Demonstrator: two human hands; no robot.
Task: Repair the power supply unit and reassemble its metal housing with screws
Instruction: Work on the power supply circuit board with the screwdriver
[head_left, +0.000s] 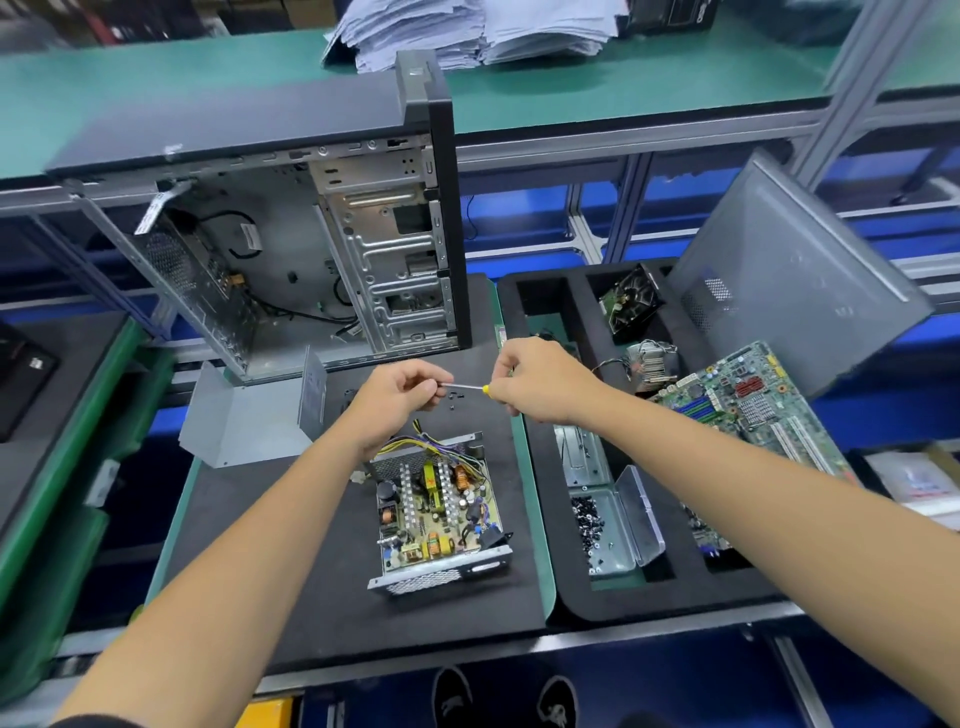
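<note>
Both forearms reach forward from the bottom edge over a black mat (291, 561). Between them on the mat lies the open PSU (439, 514), its board with coils, capacitors and heatsinks bare, a yellow-and-black wire bundle running out of its far end.

Above the PSU the hands meet on a small screwdriver (464, 386). The right hand (540, 382) has its fingers curled round the handle, of which only a yellow collar shows. The left hand (397, 400) pinches the tip of the metal shaft between thumb and fingers; whether a screw sits there cannot be told. A few loose black screws (456, 400) lie on the mat just under the shaft.

Left of the PSU the grey metal cover (249, 421) stands on the mat, apart from it. Behind it an open PC case (332, 249) stands upright.

To the right a black foam tray (566, 587) holds an open clear box of screws (605, 525), a fan (629, 304), a heatsink (652, 364) and a motherboard (748, 400) leaning across its far compartments. A grey side panel (795, 280) leans behind the tray.
</note>
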